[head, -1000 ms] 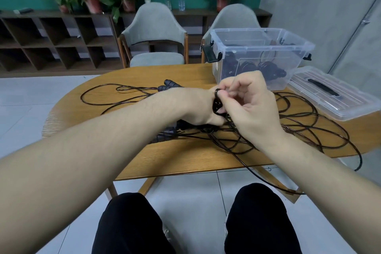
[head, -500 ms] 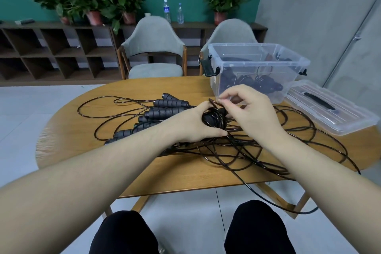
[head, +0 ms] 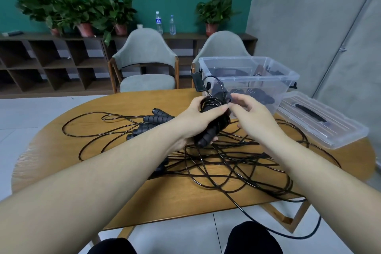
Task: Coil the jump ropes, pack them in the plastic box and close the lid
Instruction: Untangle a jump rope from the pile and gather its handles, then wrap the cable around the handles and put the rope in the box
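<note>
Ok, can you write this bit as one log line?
step: coiling | left hand: grips coiled rope | right hand: at the rope | box: open | lid: on table

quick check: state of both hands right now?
Left hand: gripping the coiled jump rope, handles and wound cord together.
Right hand: fingertips at the top of the coil; whether it pinches the cord cannot be told.

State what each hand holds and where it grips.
Left hand grips the coiled jump rope around its wrapped handles. Right hand pinches its cord end near the coil's top.
</note>
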